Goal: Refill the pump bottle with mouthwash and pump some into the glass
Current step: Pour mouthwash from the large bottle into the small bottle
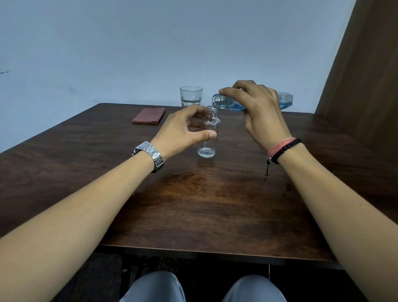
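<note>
A small clear pump bottle (pixel 207 142) stands upright in the middle of the dark wooden table (pixel 191 196), its neck uncapped and its body looking empty. My left hand (pixel 185 129) curls around it, thumb across the front. My right hand (pixel 261 112) grips a clear mouthwash bottle (pixel 229 103) holding blue liquid, tipped nearly flat, its open mouth just above the small bottle's neck. A clear drinking glass (pixel 190 96) stands behind, near the far edge. No pump head is in view.
A folded reddish cloth (pixel 148 115) lies at the far left of the glass. A pale wall stands right behind the table, and a brown panel (pixel 368 67) rises at the right. My knees sit under the near edge.
</note>
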